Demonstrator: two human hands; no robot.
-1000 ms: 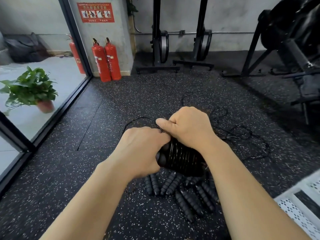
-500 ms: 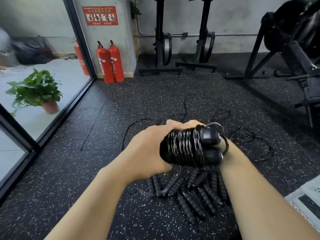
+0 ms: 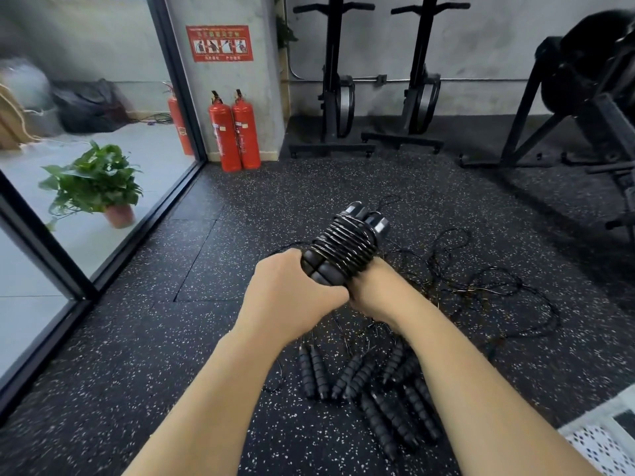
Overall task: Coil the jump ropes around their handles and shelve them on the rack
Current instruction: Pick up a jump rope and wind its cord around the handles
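Observation:
A coiled jump rope (image 3: pixel 343 247), black cord wound tightly round its two ribbed black handles, is held up in front of me and points up and to the right. My left hand (image 3: pixel 292 297) grips the near end of the bundle. My right hand (image 3: pixel 374 290) holds it from underneath, fingers hidden behind the handles. Several more black jump rope handles (image 3: pixel 378 383) lie on the floor below my arms. Their loose black cords (image 3: pixel 481 286) sprawl tangled to the right.
The corner of a white perforated rack (image 3: pixel 604 444) shows at the bottom right. Two red fire extinguishers (image 3: pixel 233 132) stand by the pillar. A potted plant (image 3: pixel 96 183) sits behind the glass wall on the left. Black gym machines (image 3: pixel 584 97) line the back and right.
The bundle has been turned from lying sideways to pointing up and right. My right hand moved from on top of the bundle to beneath it. The view has lifted slightly.

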